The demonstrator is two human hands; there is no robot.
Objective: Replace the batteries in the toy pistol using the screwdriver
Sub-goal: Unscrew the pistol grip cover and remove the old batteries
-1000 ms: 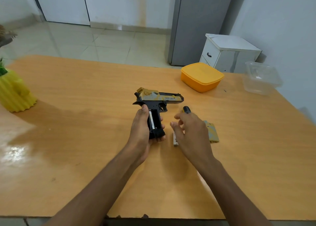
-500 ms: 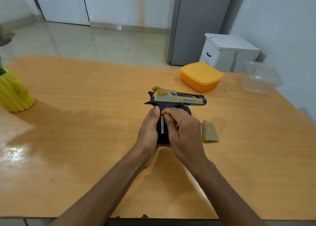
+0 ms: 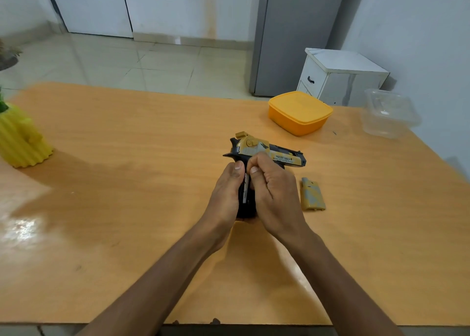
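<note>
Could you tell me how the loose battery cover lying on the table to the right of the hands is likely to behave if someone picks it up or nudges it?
The battery cover looks like a thin moulded plastic shell, so probably light and stiff rather than floppy. It lies flat on the glossy table, so a nudge would likely slide it, not roll or tip it. Its low profile may make pinching it by an edge easiest.

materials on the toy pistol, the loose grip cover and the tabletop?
Toy pistol: looks like moulded plastic, matte black with yellow-grey camo print and printed lettering.
Battery cover: probably the same plastic, matching camo, thin flat panel.
Table: wood-grain surface, likely laminate or varnished wood; glossy, with window glare at the left.
</note>
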